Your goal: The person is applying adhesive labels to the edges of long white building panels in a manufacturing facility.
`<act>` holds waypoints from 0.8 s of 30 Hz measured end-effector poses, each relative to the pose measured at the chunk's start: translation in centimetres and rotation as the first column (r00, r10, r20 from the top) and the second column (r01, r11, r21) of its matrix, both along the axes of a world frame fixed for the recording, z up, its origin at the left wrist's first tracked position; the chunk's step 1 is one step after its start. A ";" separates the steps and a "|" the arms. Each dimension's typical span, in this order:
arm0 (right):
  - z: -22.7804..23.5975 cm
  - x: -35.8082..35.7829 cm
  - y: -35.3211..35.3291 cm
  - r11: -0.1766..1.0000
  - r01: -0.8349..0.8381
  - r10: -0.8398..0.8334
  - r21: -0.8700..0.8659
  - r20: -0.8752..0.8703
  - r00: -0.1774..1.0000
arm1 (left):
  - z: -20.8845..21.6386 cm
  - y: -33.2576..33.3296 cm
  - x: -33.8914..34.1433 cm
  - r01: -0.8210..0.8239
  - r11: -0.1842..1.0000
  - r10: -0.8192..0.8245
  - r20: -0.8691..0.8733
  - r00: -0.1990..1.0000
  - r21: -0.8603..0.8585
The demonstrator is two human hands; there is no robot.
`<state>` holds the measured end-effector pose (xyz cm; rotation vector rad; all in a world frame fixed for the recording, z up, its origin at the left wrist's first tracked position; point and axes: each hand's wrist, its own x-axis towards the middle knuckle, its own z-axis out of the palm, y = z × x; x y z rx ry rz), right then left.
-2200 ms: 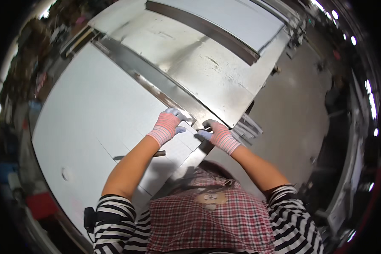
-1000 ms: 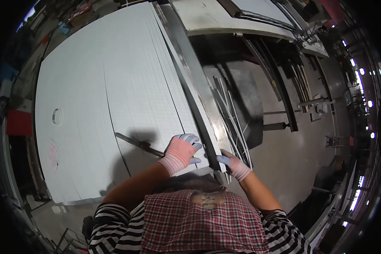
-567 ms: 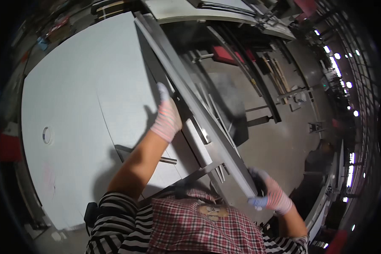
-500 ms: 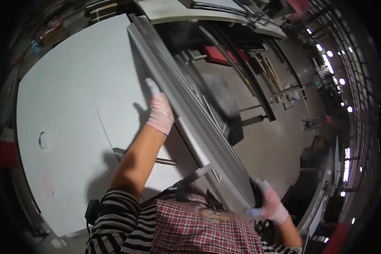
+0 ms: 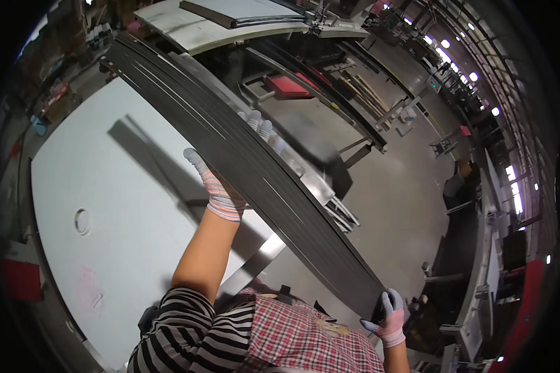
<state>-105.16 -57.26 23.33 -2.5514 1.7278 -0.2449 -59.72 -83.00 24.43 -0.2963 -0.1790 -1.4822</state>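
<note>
Dark panel apparently between both gloved hands

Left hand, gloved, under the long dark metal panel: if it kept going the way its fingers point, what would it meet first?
The left hand already touches the long dark metal panel; its fingers wrap over the top edge. Beyond looks free, probably the red pad below; depth unclear.

My left hand gripped the long dark panel mid-length, fingers over its far edge; right hand held its near end above the table.
</note>
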 end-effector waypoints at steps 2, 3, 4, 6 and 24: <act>-1.6 0.5 3.6 1.000 -0.022 0.023 -0.013 0.040 0.999 | 0.6 4.7 0.9 -0.073 0.996 0.068 0.095 0.993 0.043; -2.3 0.9 5.3 0.999 -0.036 0.037 -0.020 0.050 0.998 | 0.6 6.9 1.4 -0.064 0.998 0.064 0.079 0.995 -0.009; -2.9 1.4 6.9 0.999 -0.042 0.043 -0.024 0.063 0.997 | 0.5 9.3 2.0 -0.062 0.996 0.066 0.068 0.996 -0.060; -4.1 2.1 10.0 0.996 -0.073 0.076 -0.045 0.084 0.994 | 0.1 13.2 3.0 -0.087 0.996 0.088 0.108 0.990 -0.018; -9.3 28.0 44.7 0.997 -0.030 0.021 0.067 0.137 0.990 | -1.1 46.8 31.2 -0.023 0.999 0.018 0.127 0.992 0.036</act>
